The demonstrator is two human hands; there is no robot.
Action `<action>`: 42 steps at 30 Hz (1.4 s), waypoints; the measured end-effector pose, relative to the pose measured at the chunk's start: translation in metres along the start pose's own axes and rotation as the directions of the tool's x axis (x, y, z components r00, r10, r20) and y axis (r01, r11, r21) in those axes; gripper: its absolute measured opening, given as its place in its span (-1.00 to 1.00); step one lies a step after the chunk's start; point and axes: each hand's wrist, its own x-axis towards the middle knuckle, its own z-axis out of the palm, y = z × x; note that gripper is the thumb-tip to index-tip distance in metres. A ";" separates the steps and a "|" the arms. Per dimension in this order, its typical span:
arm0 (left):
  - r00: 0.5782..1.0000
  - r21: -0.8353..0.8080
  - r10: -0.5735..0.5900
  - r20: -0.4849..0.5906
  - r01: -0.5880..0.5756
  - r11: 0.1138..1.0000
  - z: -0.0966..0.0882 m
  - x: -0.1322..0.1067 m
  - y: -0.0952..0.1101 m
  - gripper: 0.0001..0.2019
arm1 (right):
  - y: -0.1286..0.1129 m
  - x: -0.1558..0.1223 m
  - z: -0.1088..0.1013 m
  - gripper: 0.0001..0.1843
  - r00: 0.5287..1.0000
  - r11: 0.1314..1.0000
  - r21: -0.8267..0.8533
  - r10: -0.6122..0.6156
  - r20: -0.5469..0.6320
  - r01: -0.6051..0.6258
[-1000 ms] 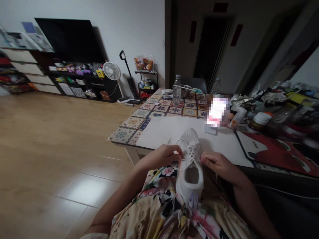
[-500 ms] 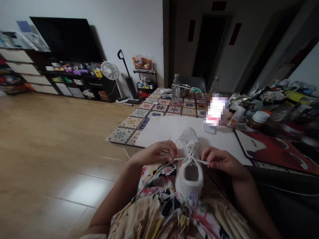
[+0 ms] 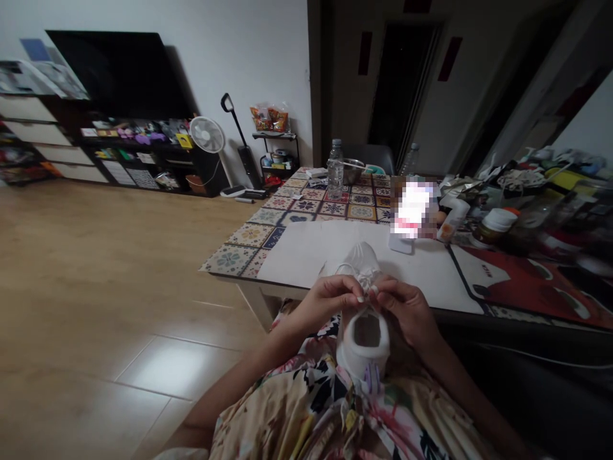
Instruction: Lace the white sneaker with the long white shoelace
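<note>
A white lace-up shoe lies with its toe on the table edge and its heel towards my lap, the opening facing up. A purple tab or clip shows at its heel. My left hand pinches a white shoelace over the shoe's tongue. Close against it, my right hand is also closed in a pinch on the lace. The fingertips nearly meet and cover most of the lacing.
White paper covers part of the patterned table. A lit phone, blurred out, stands beyond the shoe. A water bottle is further back. Jars and a red mat crowd the right side.
Both hands have come inward from either side of the shoe, where they held the lace ends pulled apart, to meet over the lacing. The shoe stays in place.
</note>
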 end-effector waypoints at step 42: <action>0.990 0.077 0.050 -0.134 -0.040 0.996 0.011 -0.003 -0.004 -0.69 | -0.018 -0.010 0.014 -0.91 0.927 0.722 -0.609 -0.370 0.060 0.328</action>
